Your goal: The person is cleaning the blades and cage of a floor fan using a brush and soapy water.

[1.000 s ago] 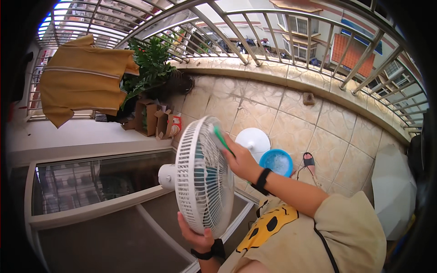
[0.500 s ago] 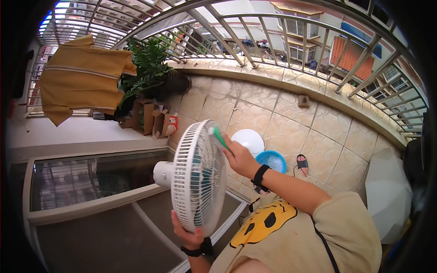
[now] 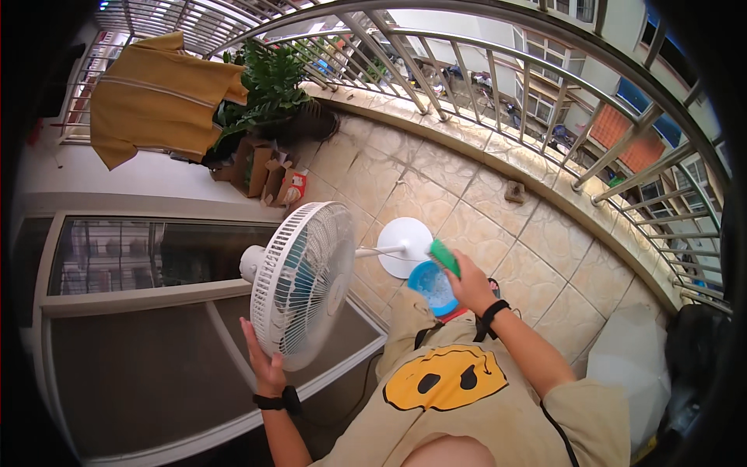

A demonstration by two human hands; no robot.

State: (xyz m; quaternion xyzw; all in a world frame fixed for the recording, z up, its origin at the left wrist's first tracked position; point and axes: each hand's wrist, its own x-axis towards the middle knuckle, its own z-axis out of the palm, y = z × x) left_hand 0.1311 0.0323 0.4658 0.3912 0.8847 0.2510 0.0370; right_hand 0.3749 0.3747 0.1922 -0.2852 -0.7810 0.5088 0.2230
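Observation:
A white pedestal fan (image 3: 305,288) with teal blades leans toward me, its pole running to a round white base (image 3: 395,265) on the tiles. Cupping the lower rim of its cage is my left hand (image 3: 266,366), thumb to the front and fingers behind. My right hand (image 3: 471,284) grips a green scrubbing brush (image 3: 445,258), held away from the cage and above a blue basin (image 3: 420,274). Foamy water shows in the basin, partly hidden by the brush and hand.
Metal railings (image 3: 467,93) curve round the balcony's far side above a tiled ledge. A yellow shirt (image 3: 163,101) hangs at left near potted plants and cardboard boxes (image 3: 253,167). Sliding glass doors (image 3: 148,253) lie at left. A grey-white covered shape (image 3: 629,358) stands at right.
My right hand has taken the brush off the fan's cage and moved it right and down toward the basin. The fan's head sits farther left in view, left hand still on its lower rim.

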